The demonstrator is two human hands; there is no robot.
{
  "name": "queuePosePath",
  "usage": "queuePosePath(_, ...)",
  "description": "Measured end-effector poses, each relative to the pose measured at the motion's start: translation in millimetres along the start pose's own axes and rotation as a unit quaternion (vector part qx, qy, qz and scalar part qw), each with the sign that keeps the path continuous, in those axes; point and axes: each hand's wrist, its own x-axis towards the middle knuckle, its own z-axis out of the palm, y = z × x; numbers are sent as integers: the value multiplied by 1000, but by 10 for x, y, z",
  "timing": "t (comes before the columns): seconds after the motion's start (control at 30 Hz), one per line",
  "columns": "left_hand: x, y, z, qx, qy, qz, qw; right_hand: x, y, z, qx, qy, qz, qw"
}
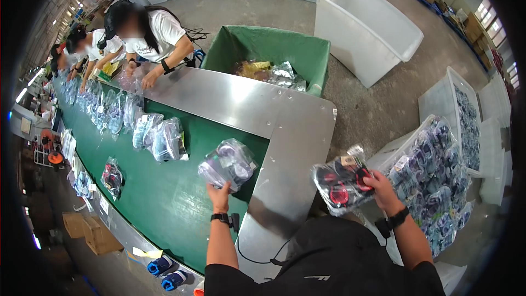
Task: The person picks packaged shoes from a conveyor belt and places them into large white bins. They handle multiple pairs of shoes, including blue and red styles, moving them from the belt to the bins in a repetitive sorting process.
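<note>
My left hand [220, 196] grips the lower edge of a clear bag of grey and purple shoes [229, 163], over the end of the green conveyor belt [170, 208]. To the right, my right hand [381, 187] is closed on the edge of a clear bag of black and red shoes [341, 183], held out past the metal table edge. Several bagged pale blue shoes [164, 138] lie in a row along the belt's far side. A bag of dark red and black shoes [112, 178] lies alone farther left on the belt.
A bin piled with bagged blue shoes [433, 181] stands at my right. Beyond the metal ledge [235, 98] are a green bin [268, 41] with bags inside and a large white bin [364, 27]. Co-workers [156, 35] handle bags at the far left. Blue shoes [167, 273] sit near the belt's front edge.
</note>
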Motion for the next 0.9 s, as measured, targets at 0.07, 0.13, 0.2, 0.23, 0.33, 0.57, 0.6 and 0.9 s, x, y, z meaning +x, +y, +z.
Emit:
queuePosePath(0.07, -256, -150, 42, 52, -8, 54, 997, 228, -41, 146, 39, -34, 0, 999)
queuePosePath(0.13, -568, -339, 65, -38, -45, 84, 995, 465, -55, 300, 120, -87, 14, 989)
queuePosePath(0.2, -809, -410, 19, 33, -45, 97, 994, 679, 9, 474, 219, -126, 27, 967)
queuePosePath(0.23, -926, -405, -17, 195, -19, 202, 960, 756, 52, 531, 205, -153, 24, 966)
queuePosePath(0.33, -1174, -212, -159, -1, -113, -69, 991, 865, 257, 655, -197, 1, 71, 978)
queuePosePath(0.57, -1383, 143, 205, 136, -103, 3, 985, 586, 252, 247, -149, -89, 77, 982)
queuePosePath(0.6, -1393, 167, 291, 93, -85, -27, 992, 539, 215, 190, -152, -81, 80, 982)
queuePosePath(0.9, -1434, 808, 926, -125, -144, -169, 967, 116, 86, -385, -86, -52, 27, 995)
